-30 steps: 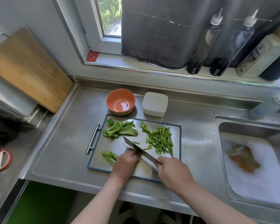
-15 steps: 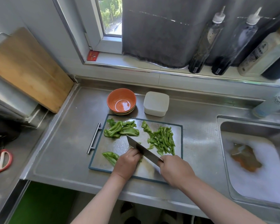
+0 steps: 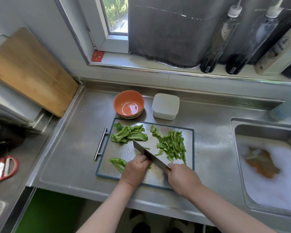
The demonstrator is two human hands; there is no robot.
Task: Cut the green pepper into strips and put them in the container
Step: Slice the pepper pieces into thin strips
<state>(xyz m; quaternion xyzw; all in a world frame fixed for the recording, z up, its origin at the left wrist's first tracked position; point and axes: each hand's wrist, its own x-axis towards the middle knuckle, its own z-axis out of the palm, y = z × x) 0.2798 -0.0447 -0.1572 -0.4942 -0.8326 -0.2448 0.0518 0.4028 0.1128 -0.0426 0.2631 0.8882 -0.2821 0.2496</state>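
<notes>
Hands are meeting over the near half of the cutting board point(image 3: 123, 152), which is lying on the steel worktop point(image 3: 71, 148) with its bar handle toward the left edge. The left hand point(image 3: 134, 170) is arching knuckles-up, its fingers curling down and holding a pepper piece point(image 3: 118, 163) flat near the board's near-left corner. The right hand point(image 3: 183, 178) is coming in from the near right, fingers wrapping tightly round the handle of the knife point(image 3: 149, 155) (the handle itself is hiding inside the fist).

One knife is showing, its blade lying against the left knuckles, long axis running diagonally and tip pointing toward the board's far-left corner. The pepper is sitting in three groups: the held piece, stretching from left to near right; a heap of uncut pieces point(image 3: 128, 134) at the far-left corner; and a heap of strips point(image 3: 173, 147) toward the right edge, too many to count, mostly running from far to near. One white container point(image 3: 165, 105) is standing just beyond the board's far edge, beside one orange bowl point(image 3: 128, 105).
</notes>
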